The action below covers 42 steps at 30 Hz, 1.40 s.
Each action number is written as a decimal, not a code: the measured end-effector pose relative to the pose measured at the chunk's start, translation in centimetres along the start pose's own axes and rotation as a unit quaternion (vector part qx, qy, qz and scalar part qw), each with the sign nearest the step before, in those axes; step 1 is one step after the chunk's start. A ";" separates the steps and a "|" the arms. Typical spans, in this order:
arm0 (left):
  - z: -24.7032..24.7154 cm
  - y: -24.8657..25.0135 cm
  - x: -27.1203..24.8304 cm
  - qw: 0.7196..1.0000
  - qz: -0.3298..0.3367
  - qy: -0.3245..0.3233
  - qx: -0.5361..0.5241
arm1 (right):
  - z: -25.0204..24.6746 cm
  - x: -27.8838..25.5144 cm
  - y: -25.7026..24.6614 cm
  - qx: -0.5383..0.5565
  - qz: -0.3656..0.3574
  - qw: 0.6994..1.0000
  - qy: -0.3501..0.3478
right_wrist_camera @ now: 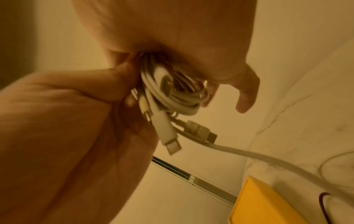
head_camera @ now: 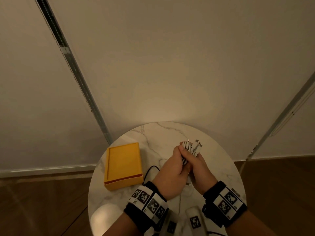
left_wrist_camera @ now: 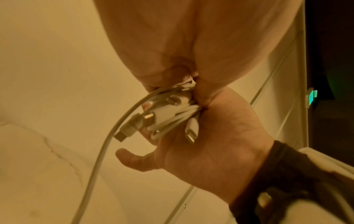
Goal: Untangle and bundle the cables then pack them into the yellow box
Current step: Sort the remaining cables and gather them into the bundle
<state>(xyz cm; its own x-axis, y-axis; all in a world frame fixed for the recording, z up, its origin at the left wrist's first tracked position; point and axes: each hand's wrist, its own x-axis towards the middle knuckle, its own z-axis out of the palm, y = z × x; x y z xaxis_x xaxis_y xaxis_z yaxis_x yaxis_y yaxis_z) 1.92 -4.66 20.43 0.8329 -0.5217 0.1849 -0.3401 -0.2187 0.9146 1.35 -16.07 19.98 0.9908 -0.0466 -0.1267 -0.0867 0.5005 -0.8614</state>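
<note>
A bundle of white cables (head_camera: 190,148) with several plugs sticking out is held above the round marble table (head_camera: 213,150). My left hand (head_camera: 175,166) grips it from the left and my right hand (head_camera: 200,167) grips it from the right, fingers curled round the coils. Seen from the left wrist, the bundle (left_wrist_camera: 168,112) sits between both palms, and one loose white strand (left_wrist_camera: 99,159) hangs down toward the table. From the right wrist the coils (right_wrist_camera: 172,94) and the plugs show. The yellow box (head_camera: 123,165) lies flat on the table, left of my hands.
A thin black cable (head_camera: 150,170) loops on the table between the box and my left wrist. Two pale devices with marker tags (head_camera: 194,220) lie at the near edge. Pale wall panels stand behind the table, and wooden floor surrounds it.
</note>
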 end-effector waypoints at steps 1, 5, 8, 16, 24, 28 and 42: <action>0.2 -0.1 0.0 1.000 -0.003 0.009 -0.003 | 0.1 0.0 -0.2 -0.012 0.009 1.000 0.000; 1.7 -0.2 -0.3 0.999 -0.018 0.049 0.002 | 0.1 0.5 -0.3 -0.015 0.018 0.999 0.034; 2.2 -0.5 -0.4 0.998 -0.024 0.061 0.009 | 0.1 0.2 -0.3 0.000 0.014 0.999 0.045; 0.7 -0.5 0.2 0.997 0.029 0.053 -0.047 | -0.2 0.0 -0.5 0.048 0.003 0.997 0.054; -0.5 -1.0 0.7 0.987 0.059 0.101 0.111 | -0.5 0.4 -0.2 0.039 -0.007 0.996 0.084; -0.6 -1.0 0.3 0.986 0.059 0.123 0.098 | -1.1 0.7 -0.1 0.050 -0.007 0.990 0.131; 0.0 -2.7 -0.4 0.945 -0.245 0.087 -0.197 | -1.6 0.8 -1.3 0.089 -0.020 0.991 0.099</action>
<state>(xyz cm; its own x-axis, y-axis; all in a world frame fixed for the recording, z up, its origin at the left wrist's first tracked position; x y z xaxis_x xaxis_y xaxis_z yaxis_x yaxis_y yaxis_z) 2.50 -3.84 17.90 0.9194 -0.2858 -0.2701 0.2654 -0.0560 0.9625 2.12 -18.08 20.19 0.9516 -0.2299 -0.2041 -0.0110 0.6381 -0.7699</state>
